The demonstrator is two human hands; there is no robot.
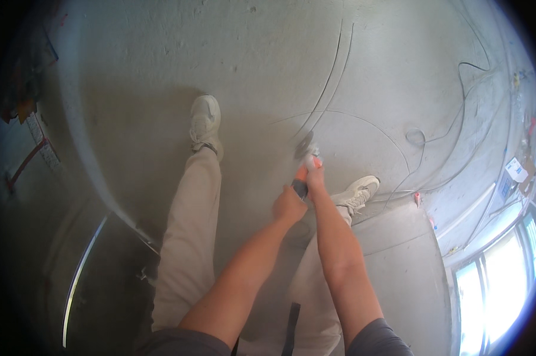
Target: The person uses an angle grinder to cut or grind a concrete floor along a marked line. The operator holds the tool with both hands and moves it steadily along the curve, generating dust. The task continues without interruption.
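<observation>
An orange and black angle grinder (301, 174) is held low over the grey concrete floor (262, 53), between my spread feet. My left hand (289, 205) is closed round its dark rear end. Further forward, my right hand (315, 175) grips it near the head. The grinder's disc (304, 145) looks blurred and sits at the near end of two curved, roughly parallel lines (334, 77) in the floor. Whether the disc touches the concrete cannot be made out.
My shoes stand either side, the left shoe (204, 118) further forward than the right shoe (360, 191). A thin cable (461, 89) loops across the floor at right. Cardboard and papers (519, 172) lie near the bright window (505, 279). Clutter (27, 101) lines the far left.
</observation>
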